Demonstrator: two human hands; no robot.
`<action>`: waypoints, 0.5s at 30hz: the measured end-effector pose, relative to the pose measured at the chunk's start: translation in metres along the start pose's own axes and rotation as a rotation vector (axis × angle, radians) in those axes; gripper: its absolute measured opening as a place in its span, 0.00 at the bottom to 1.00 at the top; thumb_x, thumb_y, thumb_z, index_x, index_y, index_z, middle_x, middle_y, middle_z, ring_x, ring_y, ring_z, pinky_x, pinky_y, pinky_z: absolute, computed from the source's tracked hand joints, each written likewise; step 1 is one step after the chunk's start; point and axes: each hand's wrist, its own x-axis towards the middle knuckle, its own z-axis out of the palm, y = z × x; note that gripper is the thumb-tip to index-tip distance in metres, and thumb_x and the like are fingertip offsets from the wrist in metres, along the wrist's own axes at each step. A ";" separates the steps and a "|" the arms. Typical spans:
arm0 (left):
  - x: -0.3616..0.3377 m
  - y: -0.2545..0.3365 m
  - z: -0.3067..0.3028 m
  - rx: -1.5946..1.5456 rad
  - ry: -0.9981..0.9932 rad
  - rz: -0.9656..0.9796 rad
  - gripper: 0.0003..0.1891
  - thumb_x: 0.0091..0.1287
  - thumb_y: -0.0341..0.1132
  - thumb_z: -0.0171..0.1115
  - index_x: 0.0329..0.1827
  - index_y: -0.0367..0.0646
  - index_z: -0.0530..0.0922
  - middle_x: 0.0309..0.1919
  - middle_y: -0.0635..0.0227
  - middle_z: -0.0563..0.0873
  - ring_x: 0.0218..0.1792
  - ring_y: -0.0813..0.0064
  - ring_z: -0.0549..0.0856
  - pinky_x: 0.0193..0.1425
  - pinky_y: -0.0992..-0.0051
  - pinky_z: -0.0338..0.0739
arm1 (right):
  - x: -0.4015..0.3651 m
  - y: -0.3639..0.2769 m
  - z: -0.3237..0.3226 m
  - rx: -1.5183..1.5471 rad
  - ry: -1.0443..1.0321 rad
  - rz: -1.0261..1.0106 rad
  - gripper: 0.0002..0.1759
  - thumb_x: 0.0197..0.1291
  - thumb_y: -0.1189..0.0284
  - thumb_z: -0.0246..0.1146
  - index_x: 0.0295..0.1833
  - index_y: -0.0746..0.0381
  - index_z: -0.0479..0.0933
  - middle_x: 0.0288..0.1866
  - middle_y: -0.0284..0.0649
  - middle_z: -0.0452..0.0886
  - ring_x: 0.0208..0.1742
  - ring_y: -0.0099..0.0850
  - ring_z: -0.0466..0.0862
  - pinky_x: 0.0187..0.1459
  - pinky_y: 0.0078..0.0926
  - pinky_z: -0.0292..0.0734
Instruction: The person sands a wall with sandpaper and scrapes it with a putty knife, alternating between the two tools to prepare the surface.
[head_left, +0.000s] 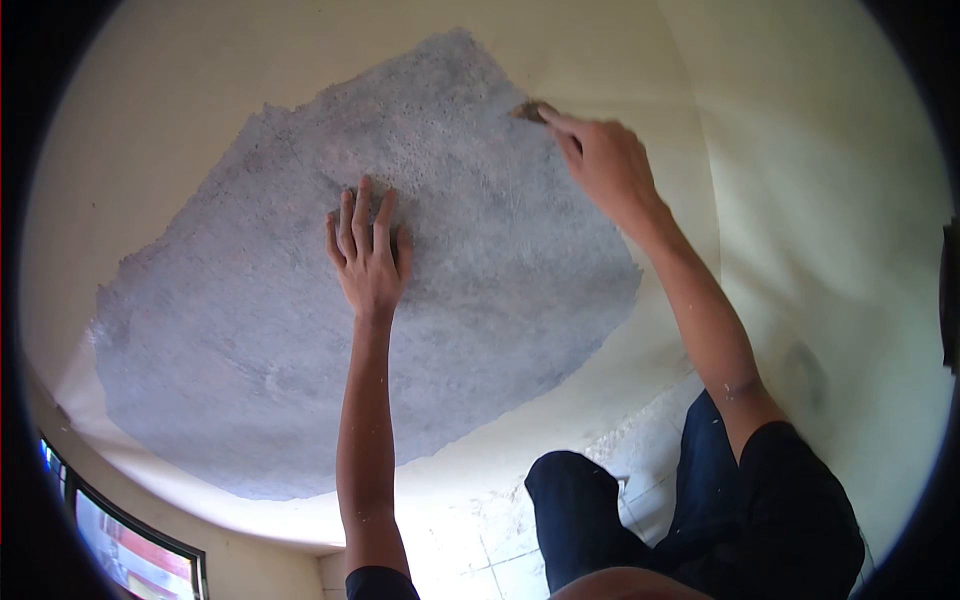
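Observation:
A large bare grey patch (pixel 480 300) with ragged edges spreads over the cream-painted wall (pixel 620 60). Flat against the patch, near its middle, lies my left hand (pixel 370 255) with its fingers spread and nothing in it. My right hand (pixel 610 165) is higher and to the right, its fingers closed around a small brown scraper-like tool (pixel 533 110). The tip of that tool meets the upper right edge of the patch, where grey borders the cream paint. Its exact shape is blurred and partly covered by my fingers.
White floor tiles (pixel 500 570) with pale debris (pixel 625 430) along the wall's foot lie below. My bent legs (pixel 580 500) are close to the wall. A second wall (pixel 830 250) meets it at the right. A dark-framed window (pixel 135 550) is at lower left.

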 end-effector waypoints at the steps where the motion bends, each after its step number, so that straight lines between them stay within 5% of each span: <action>1: 0.000 0.001 -0.002 -0.007 -0.007 0.000 0.23 0.83 0.47 0.51 0.80 0.63 0.72 0.85 0.72 0.64 0.86 0.66 0.61 0.91 0.53 0.49 | -0.001 0.000 0.000 0.028 -0.031 0.033 0.17 0.78 0.67 0.62 0.67 0.49 0.86 0.29 0.48 0.87 0.29 0.41 0.88 0.34 0.40 0.83; 5: 0.001 0.001 -0.006 0.001 -0.023 -0.017 0.23 0.84 0.48 0.48 0.80 0.65 0.72 0.85 0.76 0.66 0.85 0.67 0.62 0.91 0.54 0.51 | -0.020 0.011 -0.001 0.040 -0.152 0.097 0.19 0.78 0.67 0.62 0.70 0.45 0.83 0.29 0.48 0.85 0.28 0.43 0.86 0.34 0.42 0.80; 9: -0.002 0.005 -0.003 -0.008 -0.036 -0.060 0.24 0.85 0.48 0.46 0.82 0.64 0.70 0.86 0.75 0.63 0.86 0.66 0.60 0.92 0.53 0.48 | -0.133 0.070 0.021 0.092 -0.230 0.074 0.22 0.76 0.67 0.64 0.72 0.42 0.82 0.28 0.47 0.84 0.27 0.45 0.83 0.35 0.44 0.77; 12: -0.015 0.027 -0.001 0.004 -0.069 -0.156 0.26 0.85 0.47 0.46 0.84 0.63 0.66 0.88 0.70 0.60 0.87 0.62 0.57 0.92 0.52 0.44 | -0.274 0.119 0.034 0.260 -0.443 0.367 0.22 0.75 0.64 0.65 0.72 0.46 0.81 0.42 0.52 0.90 0.45 0.52 0.90 0.48 0.46 0.84; 13: -0.023 0.042 0.007 0.008 -0.057 -0.192 0.27 0.85 0.47 0.46 0.85 0.64 0.65 0.88 0.68 0.58 0.88 0.61 0.56 0.92 0.51 0.43 | -0.337 0.154 0.053 0.257 -0.374 0.247 0.23 0.74 0.62 0.65 0.72 0.51 0.82 0.51 0.53 0.90 0.55 0.52 0.89 0.57 0.46 0.83; 14: -0.032 0.058 0.013 0.011 -0.054 -0.216 0.27 0.85 0.46 0.46 0.86 0.64 0.64 0.89 0.67 0.57 0.88 0.59 0.56 0.92 0.51 0.41 | -0.380 0.174 0.052 0.157 -0.523 0.167 0.23 0.74 0.62 0.65 0.71 0.54 0.81 0.56 0.53 0.89 0.60 0.52 0.88 0.61 0.46 0.81; 15: -0.036 0.073 0.017 -0.027 -0.062 -0.234 0.28 0.84 0.45 0.47 0.87 0.63 0.63 0.89 0.63 0.56 0.88 0.56 0.54 0.92 0.48 0.40 | -0.377 0.163 0.044 0.228 -0.583 0.243 0.24 0.73 0.62 0.66 0.71 0.55 0.81 0.55 0.53 0.90 0.59 0.52 0.88 0.60 0.45 0.81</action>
